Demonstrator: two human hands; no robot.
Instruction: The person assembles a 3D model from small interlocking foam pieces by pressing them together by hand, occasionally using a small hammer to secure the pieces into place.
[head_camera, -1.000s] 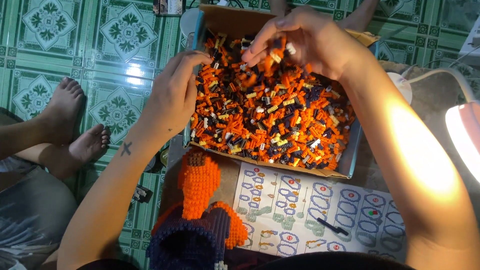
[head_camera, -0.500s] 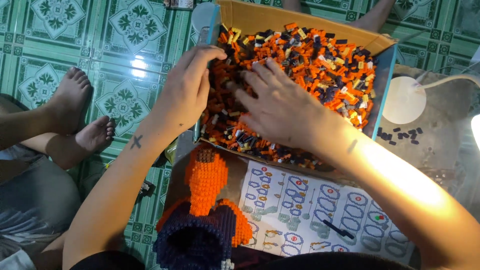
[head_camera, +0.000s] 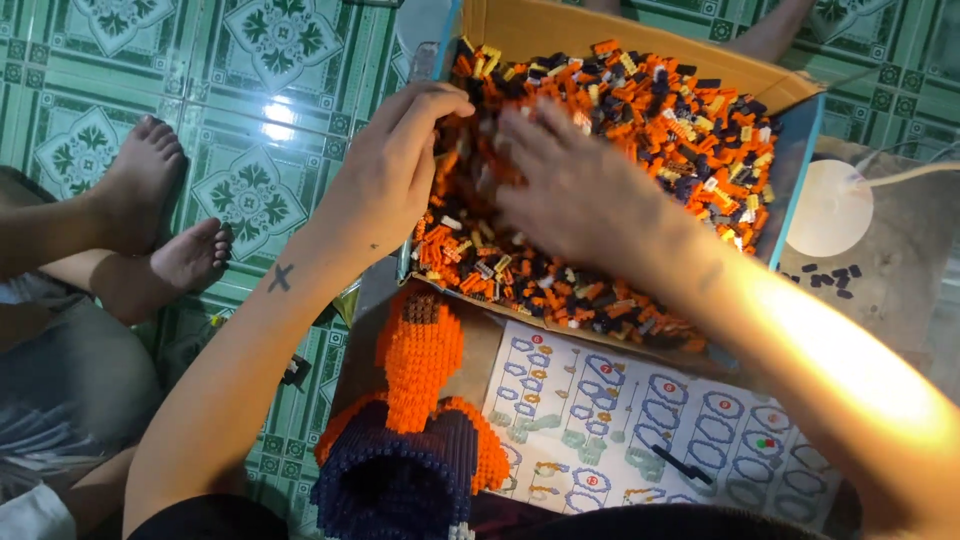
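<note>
Bricks in orange and dark navy make up the half-built block model (head_camera: 405, 440) nearest the camera — a dark blue studded base with an orange column rising from it, standing at the lower middle of the view. Just to its right lies a printed instruction sheet with rows of small blue-outlined build diagrams (head_camera: 640, 430), flat on the surface, and a thin black pen-like stick (head_camera: 682, 465) rests on it.

Beyond the sheet sits an open cardboard box with a tan inside and blue outer edge (head_camera: 795, 150), heaped with small loose orange, black and yellow building bricks (head_camera: 690, 120). Both of the person's hands are in this heap. The left hand (head_camera: 395, 170) rests at the box's near-left corner with fingers curled down into the bricks; whether it grips any cannot be told. The right hand (head_camera: 580, 185) lies palm down across the middle of the pile, fingers spread wide and blurred, clasping nothing that shows.

To the right of the box a round white lamp base (head_camera: 828, 208) stands on a grey surface, with a few loose dark bricks (head_camera: 830, 280) scattered just below it. On the left, over green patterned floor tiles (head_camera: 250, 110), another person's two bare feet (head_camera: 165, 225) rest — well apart from the box.
</note>
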